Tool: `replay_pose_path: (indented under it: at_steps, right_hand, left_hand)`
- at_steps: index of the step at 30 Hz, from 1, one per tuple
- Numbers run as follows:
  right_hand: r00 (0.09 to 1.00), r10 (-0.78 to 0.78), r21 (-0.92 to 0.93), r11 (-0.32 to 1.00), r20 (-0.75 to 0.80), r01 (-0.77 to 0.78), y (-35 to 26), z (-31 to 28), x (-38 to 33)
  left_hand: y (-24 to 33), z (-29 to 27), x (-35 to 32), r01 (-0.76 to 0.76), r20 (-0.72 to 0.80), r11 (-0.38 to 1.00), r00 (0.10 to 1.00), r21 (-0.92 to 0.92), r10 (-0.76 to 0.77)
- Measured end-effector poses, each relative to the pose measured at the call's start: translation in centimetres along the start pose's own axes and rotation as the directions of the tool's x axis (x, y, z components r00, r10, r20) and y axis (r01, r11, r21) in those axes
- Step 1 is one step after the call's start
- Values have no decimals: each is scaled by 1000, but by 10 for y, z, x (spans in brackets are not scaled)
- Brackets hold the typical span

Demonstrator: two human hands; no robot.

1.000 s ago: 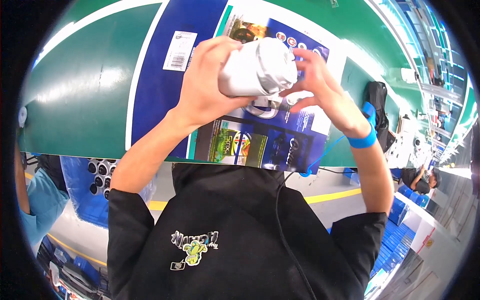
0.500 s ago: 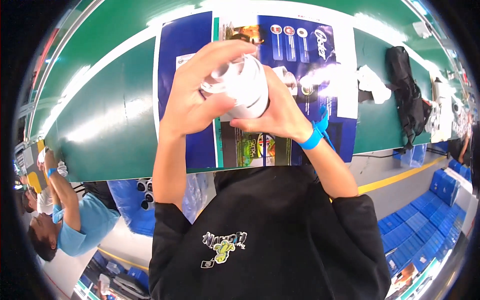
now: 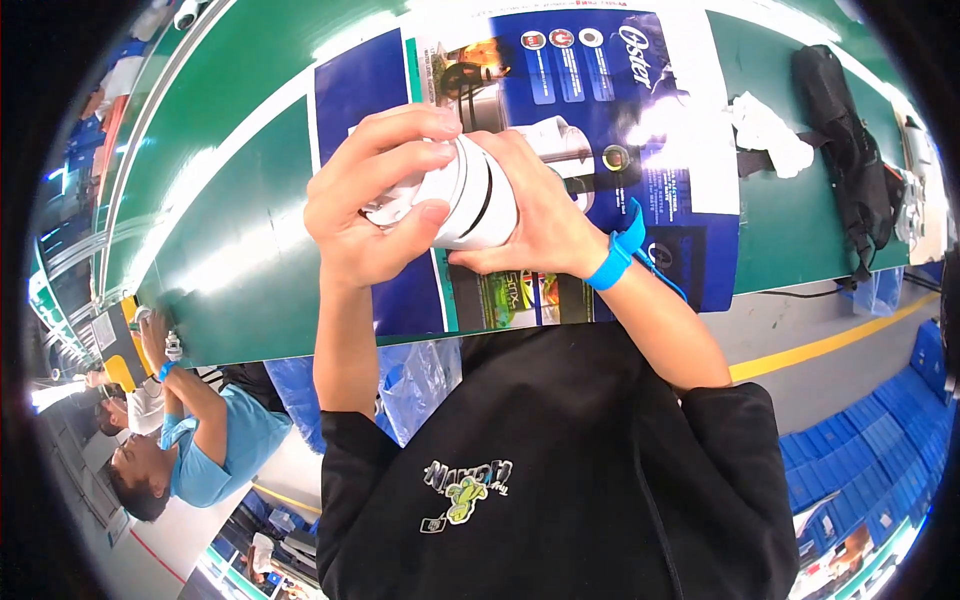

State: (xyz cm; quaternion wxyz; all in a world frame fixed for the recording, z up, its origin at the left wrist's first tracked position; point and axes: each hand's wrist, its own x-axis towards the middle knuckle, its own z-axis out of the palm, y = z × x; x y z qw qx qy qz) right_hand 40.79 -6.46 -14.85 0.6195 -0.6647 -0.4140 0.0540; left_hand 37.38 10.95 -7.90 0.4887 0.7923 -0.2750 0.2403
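Note:
Both hands hold a white, rounded cylindrical housing (image 3: 495, 212) over the work table. A dark curved gap runs across its side, between two white sections. My left hand (image 3: 365, 205) grips the left end, thumb below and fingers over the top. My right hand (image 3: 545, 215) wraps the right end from beneath and behind. A blue strap (image 3: 612, 262) circles my right wrist. Beneath lies a printed blue cardboard sheet (image 3: 365, 90) with pictures of appliances and food. My fingers and palms hide part of the housing.
The green table (image 3: 250, 235) carries a black elongated bag (image 3: 835, 130) and crumpled white material (image 3: 770, 135) at the right. A co-worker in a light blue shirt (image 3: 235, 440) works at the left near a yellow device (image 3: 125, 345). Blue boxes (image 3: 850, 470) are stacked at the lower right.
The housing has tilted in my hands, and its dark gap now shows. Both hands still hold it. The whole view has shifted and turned slightly.

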Motion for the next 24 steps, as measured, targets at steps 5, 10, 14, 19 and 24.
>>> replay_pose_path:
  at_steps: [5,10,14,19,24]
  right_hand:
    - [1000,2,18,1000,-5,-2,-2,-2,-2]
    - [1000,26,32,999,-1,-26,-1,-3,-5]
    - [999,30,35,999,11,-30,0,-7,-6]
    - [1000,17,32,999,-8,-17,-1,-9,-7]
    - [1000,19,34,999,12,-19,2,-13,-10]
  left_hand:
    - [3,-4,3,-25,-6,999,1000,-22,25]
    - [8,-2,5,5,38,1000,999,-4,-4]
    - [20,3,9,29,118,996,992,80,-38]
    - [27,13,8,-38,138,950,990,310,-5]
    - [27,8,11,-10,352,958,931,288,-96]
